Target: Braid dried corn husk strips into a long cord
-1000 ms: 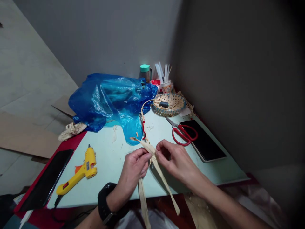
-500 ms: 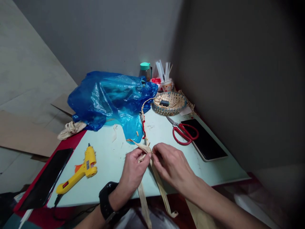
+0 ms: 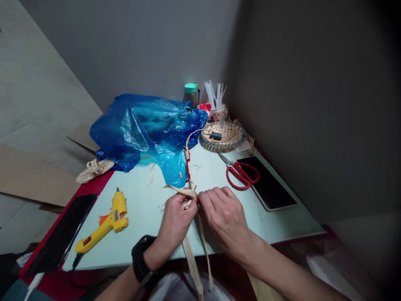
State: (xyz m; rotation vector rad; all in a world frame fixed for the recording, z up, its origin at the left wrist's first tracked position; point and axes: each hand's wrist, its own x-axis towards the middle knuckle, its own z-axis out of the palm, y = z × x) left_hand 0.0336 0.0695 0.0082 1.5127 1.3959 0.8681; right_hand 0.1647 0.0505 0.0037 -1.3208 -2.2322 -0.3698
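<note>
Near the front of the table, my left hand [image 3: 178, 215] pinches pale, flat plant-fibre strips [image 3: 191, 261] that hang down over the front edge. Right beside it, my right hand [image 3: 221, 209] is closed with curled fingers on the same strips; its fingertips are partly hidden. From between my hands a narrow braid [image 3: 192, 182] of the same fibre runs away from me, with red thread [image 3: 188, 167] along it. Its far end curves towards the oval woven basket [image 3: 223, 144], where a dark thread spool [image 3: 215, 136] lies.
Red-handled scissors [image 3: 242, 175] rest partly on a black tablet [image 3: 271, 190] at the right. A yellow glue gun [image 3: 109, 221] and a dark phone-like slab [image 3: 62, 234] lie at the left. Behind are a blue plastic bag [image 3: 140, 125], a green-lidded bottle [image 3: 190, 94] and a cup of glue sticks [image 3: 219, 113].
My right hand has turned over, its knuckles now facing up and its fingers curled tighter against the left. The right hanging strip has shifted and twisted narrower.
</note>
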